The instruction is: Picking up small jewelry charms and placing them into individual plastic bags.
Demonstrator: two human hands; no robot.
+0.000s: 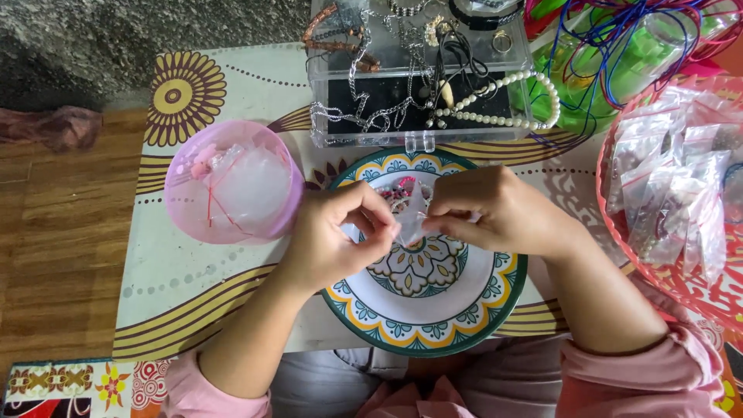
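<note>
A person's left hand (333, 236) and right hand (495, 209) meet over a patterned plate (480, 310), fingertips pressed together on opposite edges of a small clear plastic bag (412, 220) that hangs between them, just above the plate's centre. The bag is thin, crinkled and see-through; pink and silvery beads (398, 190) lie on the plate's far side, just behind it. The round, glossy plate carries teal, yellow and white floral bands. To the left sits a translucent pink bowl (232, 182). On the far side, a clear hard-plastic box (422, 73) holds metal chains and a pearl strand. At right, a red openwork basket (619, 224) is heaped with small plastic bags.
</note>
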